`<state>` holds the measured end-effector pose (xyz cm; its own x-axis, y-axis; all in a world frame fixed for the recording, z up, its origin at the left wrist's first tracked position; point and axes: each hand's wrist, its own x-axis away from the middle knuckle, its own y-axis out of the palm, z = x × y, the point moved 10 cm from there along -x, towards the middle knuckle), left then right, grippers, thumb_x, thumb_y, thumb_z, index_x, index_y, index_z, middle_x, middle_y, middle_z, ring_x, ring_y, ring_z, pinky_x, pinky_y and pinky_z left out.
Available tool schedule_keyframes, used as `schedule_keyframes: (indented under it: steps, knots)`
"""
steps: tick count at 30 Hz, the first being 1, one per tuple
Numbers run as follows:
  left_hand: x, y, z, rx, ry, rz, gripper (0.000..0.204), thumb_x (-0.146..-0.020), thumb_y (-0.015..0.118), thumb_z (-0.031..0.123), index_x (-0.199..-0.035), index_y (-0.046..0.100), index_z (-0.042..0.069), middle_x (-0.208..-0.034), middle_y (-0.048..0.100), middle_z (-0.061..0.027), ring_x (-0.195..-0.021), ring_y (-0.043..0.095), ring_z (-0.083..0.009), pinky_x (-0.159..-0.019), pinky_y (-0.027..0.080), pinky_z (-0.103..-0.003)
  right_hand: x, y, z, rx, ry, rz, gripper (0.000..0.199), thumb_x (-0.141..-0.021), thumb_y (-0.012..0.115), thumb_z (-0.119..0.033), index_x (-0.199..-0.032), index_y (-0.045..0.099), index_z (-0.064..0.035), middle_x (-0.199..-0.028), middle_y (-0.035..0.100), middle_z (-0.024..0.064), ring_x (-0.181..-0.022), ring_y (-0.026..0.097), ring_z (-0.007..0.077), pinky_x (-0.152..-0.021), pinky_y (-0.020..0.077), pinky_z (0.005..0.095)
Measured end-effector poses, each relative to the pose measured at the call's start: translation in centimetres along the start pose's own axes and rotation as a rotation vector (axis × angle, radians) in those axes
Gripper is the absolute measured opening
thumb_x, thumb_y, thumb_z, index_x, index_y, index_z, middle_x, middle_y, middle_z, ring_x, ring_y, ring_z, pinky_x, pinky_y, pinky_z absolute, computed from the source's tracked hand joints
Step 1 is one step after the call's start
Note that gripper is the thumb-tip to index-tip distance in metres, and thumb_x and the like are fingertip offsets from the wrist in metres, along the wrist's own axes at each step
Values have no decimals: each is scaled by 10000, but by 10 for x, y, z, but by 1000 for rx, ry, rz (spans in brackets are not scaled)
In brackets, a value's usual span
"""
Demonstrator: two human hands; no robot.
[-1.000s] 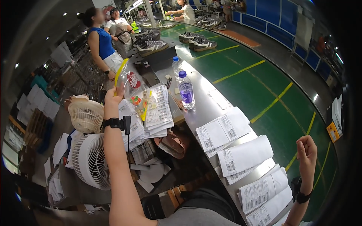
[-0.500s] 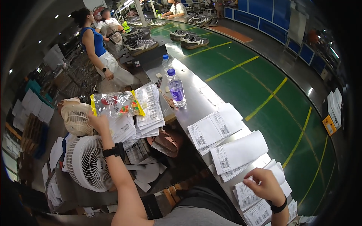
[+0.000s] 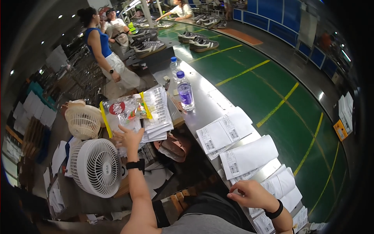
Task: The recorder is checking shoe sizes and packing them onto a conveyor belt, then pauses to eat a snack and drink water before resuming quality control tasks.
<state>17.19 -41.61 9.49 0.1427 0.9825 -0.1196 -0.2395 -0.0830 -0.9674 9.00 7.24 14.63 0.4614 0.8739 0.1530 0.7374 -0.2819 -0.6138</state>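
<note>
clear plastic bag [image 3: 124,114] lies left of centre, long axis across; left hand [image 3: 128,137] spread open touching it, right hand [image 3: 252,194] resting loose on papers [image 3: 272,187], lower right.

A green floor [image 3: 249,74] with yellow lines fills the right of the frame; blue wall panels [image 3: 288,29] run along the upper right; a long steel workbench [image 3: 202,113] crosses the middle; small ceiling lights [image 3: 58,16] dot the dark upper left.
</note>
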Motion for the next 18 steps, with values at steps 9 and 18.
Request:
schedule_keyframes:
  steps: [9,18]
  knots:
    - [57,-29,69,-20,627,-123,957,-725,768,423,-1434,327,-43,-1403,413,-311,-1303,414,-424,-1080,346,-465,8,24,-7,-169,-279,73,241,-911,624,-271,-914,633,-31,-808,616,144,-786,608,341,-687,480,407]
    - [461,-61,326,490,1860,-1415,468,-849,711,248,-1214,590,-17,-1106,683,-192,-1013,674,-265,-885,517,-338,20,11,-94,-345,-493,202,193,-863,636,-176,-908,646,11,-732,612,128,-681,596,287,-615,458,368]
